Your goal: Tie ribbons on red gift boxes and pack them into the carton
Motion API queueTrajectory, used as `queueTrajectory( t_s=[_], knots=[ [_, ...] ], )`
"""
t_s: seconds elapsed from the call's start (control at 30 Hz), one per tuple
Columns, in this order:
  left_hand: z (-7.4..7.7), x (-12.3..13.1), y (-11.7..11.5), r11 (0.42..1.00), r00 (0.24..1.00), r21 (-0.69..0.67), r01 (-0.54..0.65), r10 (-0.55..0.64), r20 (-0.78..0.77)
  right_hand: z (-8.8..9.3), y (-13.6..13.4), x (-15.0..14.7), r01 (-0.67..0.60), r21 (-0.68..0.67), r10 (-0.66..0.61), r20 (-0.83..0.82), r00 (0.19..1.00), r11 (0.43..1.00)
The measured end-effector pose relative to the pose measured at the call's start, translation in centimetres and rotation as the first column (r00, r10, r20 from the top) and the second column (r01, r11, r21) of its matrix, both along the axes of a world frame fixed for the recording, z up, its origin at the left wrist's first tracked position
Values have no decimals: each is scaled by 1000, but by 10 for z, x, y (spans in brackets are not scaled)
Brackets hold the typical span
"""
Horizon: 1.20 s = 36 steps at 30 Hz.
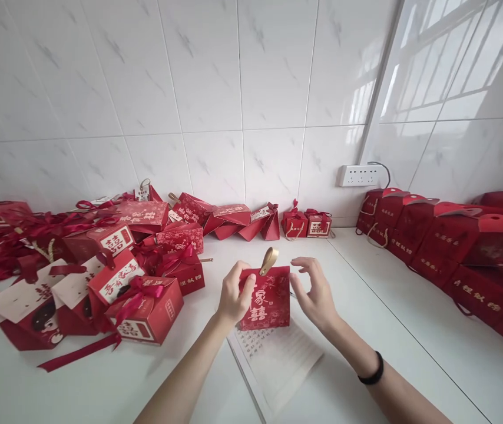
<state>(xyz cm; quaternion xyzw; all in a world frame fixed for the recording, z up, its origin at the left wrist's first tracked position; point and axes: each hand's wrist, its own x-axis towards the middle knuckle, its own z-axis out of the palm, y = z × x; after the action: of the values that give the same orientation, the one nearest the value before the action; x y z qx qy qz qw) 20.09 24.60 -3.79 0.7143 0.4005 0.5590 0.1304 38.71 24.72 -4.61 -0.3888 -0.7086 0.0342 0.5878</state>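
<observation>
A red gift box (273, 300) with white lettering and a gold loop handle (270, 260) on top stands upright in front of me. My left hand (236, 296) grips its left edge, thumb on the front face. My right hand (314, 291) is at the box's right edge with fingers apart and curved, seeming to hold nothing; whether a fingertip touches the box I cannot tell. Below the box lies an open notebook (287, 359) with handwritten lines, partly covered by it.
Several red gift boxes (152, 309) with ribbons crowd the left side. Two small boxes (318, 225) and others stand along the tiled wall. Stacked red boxes (437, 241) fill the right. A white power strip (363, 175) is on the wall. The white table (379, 306) has a dark seam.
</observation>
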Motion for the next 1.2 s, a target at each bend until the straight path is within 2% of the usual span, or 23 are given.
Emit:
queueTrajectory(
  t_s=[0.1, 0.27, 0.4, 0.5, 0.6, 0.7, 0.93, 1.2],
  knots=[
    [2, 1, -2, 1000, 1000, -8, 8, -8, -12, 7, -1, -15, -77, 102, 66, 112, 992, 992],
    [8, -5, -6, 998, 1000, -55, 14, -15, -25, 19, 0, -26, -187, 32, 176, 221, 959, 982],
    [21, -6, -6, 999, 1000, -31, 11, -12, -26, 13, 0, -31, -138, 45, 128, 172, 977, 989],
    [27, 2, -4, 999, 999, -43, 3, -1, 51, 6, 0, -35, -92, 80, 80, 137, 987, 993],
    [25, 12, -2, 998, 985, -64, 24, -13, 169, 3, 0, -38, -68, 121, 54, 114, 992, 990],
    [21, 17, -2, 998, 978, -57, 36, -23, 207, 3, 0, -40, -56, 121, 43, 106, 993, 991],
    [23, 13, -3, 1000, 992, -15, 24, -22, 125, 4, -3, -41, -59, 115, 49, 86, 995, 992],
    [22, 7, -2, 983, 995, 152, 103, -103, -13, 5, -1, -31, -89, 142, 73, 117, 990, 986]
  ],
)
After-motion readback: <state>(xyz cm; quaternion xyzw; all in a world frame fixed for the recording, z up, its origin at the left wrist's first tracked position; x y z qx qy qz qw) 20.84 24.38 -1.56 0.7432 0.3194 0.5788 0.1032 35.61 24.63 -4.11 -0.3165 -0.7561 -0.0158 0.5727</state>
